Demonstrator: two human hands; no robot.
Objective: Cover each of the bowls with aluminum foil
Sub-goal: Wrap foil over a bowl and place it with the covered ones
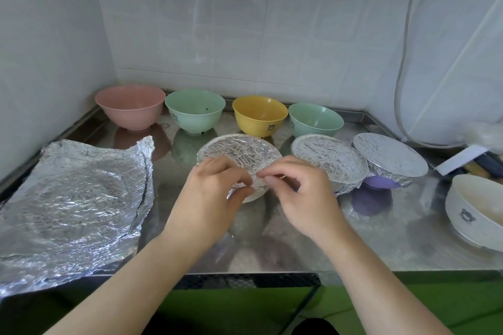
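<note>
On the reflective steel counter [381, 239], walled by white tiles [245, 49], the crinkled foil edge [258, 179] of the foil-covered white bowl [239, 152] is pinched by the left hand [212, 198] and right hand [302, 196].

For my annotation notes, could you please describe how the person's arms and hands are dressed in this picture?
Both forearms are bare up to the picture's lower edge: no sleeves show. The left hand and right hand wear no gloves, and no rings, watch or bracelets are visible.
</note>
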